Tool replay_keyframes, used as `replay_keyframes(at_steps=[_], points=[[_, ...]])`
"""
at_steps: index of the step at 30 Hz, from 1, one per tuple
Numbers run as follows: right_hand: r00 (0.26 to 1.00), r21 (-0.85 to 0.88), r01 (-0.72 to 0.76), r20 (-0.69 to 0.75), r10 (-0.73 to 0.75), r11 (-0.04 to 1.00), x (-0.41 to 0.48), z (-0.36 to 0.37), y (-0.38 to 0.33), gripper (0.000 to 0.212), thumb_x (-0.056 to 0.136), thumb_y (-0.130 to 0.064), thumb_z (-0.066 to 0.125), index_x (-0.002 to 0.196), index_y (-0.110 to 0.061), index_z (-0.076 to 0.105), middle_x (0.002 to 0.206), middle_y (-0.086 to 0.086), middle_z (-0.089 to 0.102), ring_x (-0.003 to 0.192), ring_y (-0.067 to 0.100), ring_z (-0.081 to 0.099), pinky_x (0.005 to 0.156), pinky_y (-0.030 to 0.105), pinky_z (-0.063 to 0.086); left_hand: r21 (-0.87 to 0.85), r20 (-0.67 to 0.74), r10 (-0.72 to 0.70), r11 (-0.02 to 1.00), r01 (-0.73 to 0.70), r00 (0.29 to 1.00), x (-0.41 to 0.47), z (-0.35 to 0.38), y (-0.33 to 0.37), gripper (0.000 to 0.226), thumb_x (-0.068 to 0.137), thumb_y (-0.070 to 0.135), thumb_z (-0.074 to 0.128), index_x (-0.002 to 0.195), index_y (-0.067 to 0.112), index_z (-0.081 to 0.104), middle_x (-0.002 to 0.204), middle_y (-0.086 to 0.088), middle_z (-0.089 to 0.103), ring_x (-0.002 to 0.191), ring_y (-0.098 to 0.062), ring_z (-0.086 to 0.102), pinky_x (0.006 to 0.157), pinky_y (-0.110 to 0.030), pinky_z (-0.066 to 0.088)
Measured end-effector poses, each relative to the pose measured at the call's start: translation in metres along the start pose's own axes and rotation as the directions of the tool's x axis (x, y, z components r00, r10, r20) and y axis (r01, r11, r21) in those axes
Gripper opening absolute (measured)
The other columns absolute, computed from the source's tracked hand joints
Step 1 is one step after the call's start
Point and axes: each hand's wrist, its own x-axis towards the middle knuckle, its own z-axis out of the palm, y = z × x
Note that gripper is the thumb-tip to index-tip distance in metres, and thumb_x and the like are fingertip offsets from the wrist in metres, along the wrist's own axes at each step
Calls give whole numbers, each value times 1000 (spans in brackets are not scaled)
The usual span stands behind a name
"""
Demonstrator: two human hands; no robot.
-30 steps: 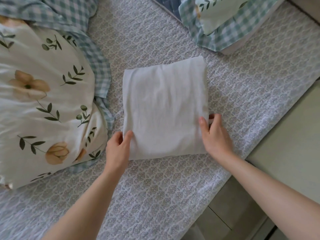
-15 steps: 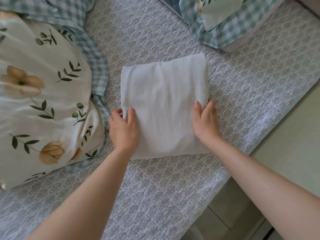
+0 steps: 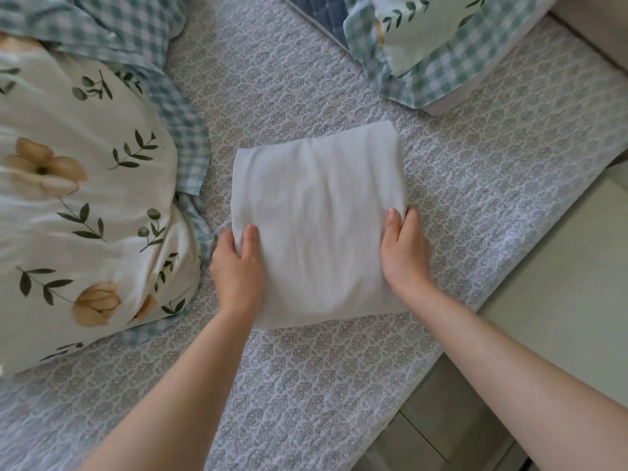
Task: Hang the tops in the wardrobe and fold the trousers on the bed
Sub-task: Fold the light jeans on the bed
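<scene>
White trousers (image 3: 317, 215), folded into a flat rectangle, lie in the middle of the bed (image 3: 299, 385) on its grey patterned cover. My left hand (image 3: 238, 266) holds the bundle's left edge, thumb on top and fingers tucked beneath the cloth. My right hand (image 3: 404, 248) holds the right edge the same way, thumb over the fabric and fingers at its side. Both forearms reach in from the bottom of the view.
A floral duvet (image 3: 78, 198) with a green checked border is heaped on the left. A matching pillow (image 3: 424, 45) lies at the top right. The bed's edge runs diagonally at the right, with pale floor (image 3: 560, 283) beyond it.
Both hands have slid up the sides of the folded trousers from its near corners and now hold its edges. The bundle has stayed in place.
</scene>
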Motion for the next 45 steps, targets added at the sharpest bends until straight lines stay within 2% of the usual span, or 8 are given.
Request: replay_keyframes(at_steps=[9,15,19,23,33,36,39,45], points=[[999,98,24,-47,-20,995,-42,-52,-7,24,104,-34,34,98,-14,47,76,-16,50,58,-8,49,48,9,34,-47,17,68,997,-67,998,-48,-20,26,39,98,39,53,67,18,45,61,7,46,48,1,39,54,-28,34],[991,151,-3,-135,24,989,-94,-109,-22,20,104,-34,35,99,-18,45,77,-22,46,61,-10,43,52,14,34,-50,149,135,990,-129,980,-89,-48,70,33,98,42,52,85,13,60,80,-11,62,67,-18,56,63,-37,48],[979,248,-55,-179,101,967,-140,-142,-36,20,103,-38,33,103,-21,44,83,-19,49,68,-2,48,56,18,33,-47,209,195,981,-190,958,-118,-69,97,29,98,41,52,86,17,62,80,-8,65,71,-23,60,66,-41,50],[960,329,-98,-218,177,939,-186,-175,-50,33,102,-43,32,111,-16,50,91,-10,56,78,1,53,59,19,34,-47,269,240,971,-236,933,-145,-96,122,29,98,43,52,79,22,59,70,2,61,61,-10,57,55,-23,44],[884,434,-123,-361,297,892,-300,-269,-68,28,101,-45,35,110,-23,51,84,-8,59,69,0,54,57,21,36,-20,390,386,911,-412,836,-241,-145,181,41,97,44,51,73,11,50,62,1,48,48,-2,42,50,-21,36],[845,458,-128,-415,339,880,-332,-295,-56,27,101,-44,37,108,-23,52,72,-11,54,57,0,50,54,23,34,-33,442,424,889,-457,791,-276,-147,187,40,97,46,49,78,11,54,61,4,51,48,0,45,44,-14,36],[795,502,-153,-449,408,851,-372,-317,-38,25,99,-46,39,102,-25,53,59,-11,46,45,2,42,50,26,35,-35,502,445,867,-497,741,-313,-147,185,43,97,48,48,79,9,54,67,-7,55,54,-9,47,50,-22,38],[713,543,-202,-490,503,815,-470,-351,-7,21,95,-56,40,93,-39,52,81,-12,62,69,4,59,53,24,40,-64,606,454,847,-528,654,-390,-154,166,43,97,48,48,72,13,49,56,3,51,44,-1,42,45,-16,35]])
